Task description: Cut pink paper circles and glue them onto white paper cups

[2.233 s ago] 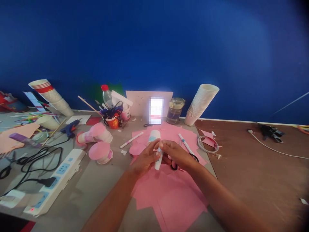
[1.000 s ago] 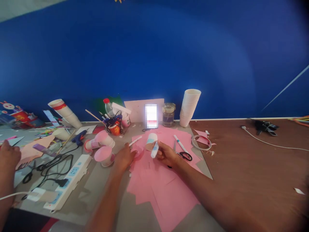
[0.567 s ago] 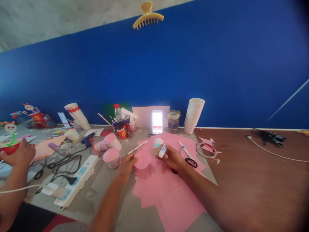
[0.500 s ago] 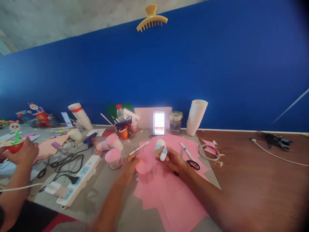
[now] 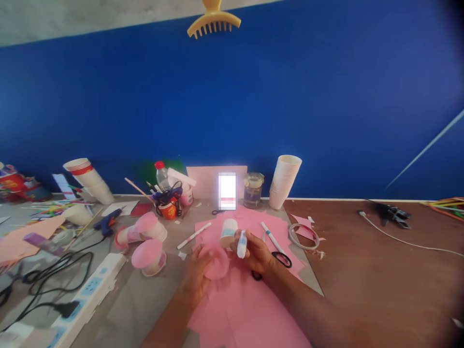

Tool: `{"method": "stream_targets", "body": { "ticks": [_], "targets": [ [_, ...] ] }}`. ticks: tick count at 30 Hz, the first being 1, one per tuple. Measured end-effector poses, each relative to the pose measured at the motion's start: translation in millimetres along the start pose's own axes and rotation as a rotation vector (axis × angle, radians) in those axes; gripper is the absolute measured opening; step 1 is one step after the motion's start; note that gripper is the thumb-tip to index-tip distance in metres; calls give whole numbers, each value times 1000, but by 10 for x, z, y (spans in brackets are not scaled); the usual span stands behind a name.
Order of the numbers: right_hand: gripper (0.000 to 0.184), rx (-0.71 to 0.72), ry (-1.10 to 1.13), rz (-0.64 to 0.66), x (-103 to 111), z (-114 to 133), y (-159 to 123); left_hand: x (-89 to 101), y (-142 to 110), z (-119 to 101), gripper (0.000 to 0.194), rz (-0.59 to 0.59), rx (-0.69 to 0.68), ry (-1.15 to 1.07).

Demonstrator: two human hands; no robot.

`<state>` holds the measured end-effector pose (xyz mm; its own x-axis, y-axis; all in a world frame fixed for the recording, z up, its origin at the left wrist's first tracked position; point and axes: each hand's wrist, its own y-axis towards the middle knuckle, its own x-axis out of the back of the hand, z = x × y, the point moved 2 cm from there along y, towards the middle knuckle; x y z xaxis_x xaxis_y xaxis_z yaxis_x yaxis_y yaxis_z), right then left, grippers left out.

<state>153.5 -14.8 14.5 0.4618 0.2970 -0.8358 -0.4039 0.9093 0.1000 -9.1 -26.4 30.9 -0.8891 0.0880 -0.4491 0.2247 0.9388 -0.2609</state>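
Note:
My right hand (image 5: 255,253) grips a small white glue tube (image 5: 241,244) upright between thumb and fingers. My left hand (image 5: 195,278) holds a round pink paper disc (image 5: 216,261) against its fingers, close to the tube. Just behind the right fingers is a paper cup (image 5: 229,233) with a pale blue band, its lower part hidden. Under both hands spread overlapping pink paper sheets (image 5: 250,319). Black-handled scissors (image 5: 282,259) lie by my right hand, beside a marker pen (image 5: 271,238).
Two pink-topped paper cups (image 5: 148,257) stand left of the sheets, near a blue glue gun (image 5: 105,224) and a white power strip (image 5: 89,295). Stacked paper cups (image 5: 284,181), a glass jar (image 5: 253,190) and a bright phone (image 5: 227,191) stand along the wall.
My left hand has taken up the pink disc and brought it next to the tube. The view has shifted, and a co-worker's hand at the left has gone from sight.

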Motion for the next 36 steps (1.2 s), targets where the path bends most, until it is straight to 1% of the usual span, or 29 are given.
{"method": "stream_targets", "body": {
  "ticks": [2,4,7,9,12,15,17,19,21,25,28,30,33,36],
  "targets": [
    [30,-12,-9,4,29,-8,-6,1,12,34,25,15,15,-99],
    [31,-17,-16,2,35,-17,-13,7,18,60,26,-7,43,-172],
    [30,-8,-8,-11,19,-25,-22,4,22,112,41,-16,134,-260],
    [30,-3,-14,-19,13,-30,-28,5,25,158,49,-42,197,-324],
    [32,-1,-25,-35,33,-38,-35,8,35,211,54,-83,246,-400],
    [31,4,6,-53,54,-39,-35,4,37,212,54,-117,281,-449],
    [30,3,37,-52,44,-35,-32,-18,28,186,53,-99,315,-458],
    [27,4,60,-48,18,-25,-26,-55,12,157,51,-44,340,-453],
    [25,3,69,-44,-9,-13,-19,-87,-6,140,49,-9,323,-447],
    [24,0,21,-26,-9,4,-15,-114,-34,147,44,0,230,-425],
    [26,-4,-36,-69,35,3,-34,-107,-49,162,45,-4,190,-396],
    [25,5,-92,-94,36,7,-45,-99,-59,166,46,20,183,-404],
    [23,47,-178,-116,-51,50,-41,-81,-76,164,48,26,138,-411],
    [21,136,-331,-161,-214,138,-43,-89,-94,161,54,58,103,-426]
  ]
}}
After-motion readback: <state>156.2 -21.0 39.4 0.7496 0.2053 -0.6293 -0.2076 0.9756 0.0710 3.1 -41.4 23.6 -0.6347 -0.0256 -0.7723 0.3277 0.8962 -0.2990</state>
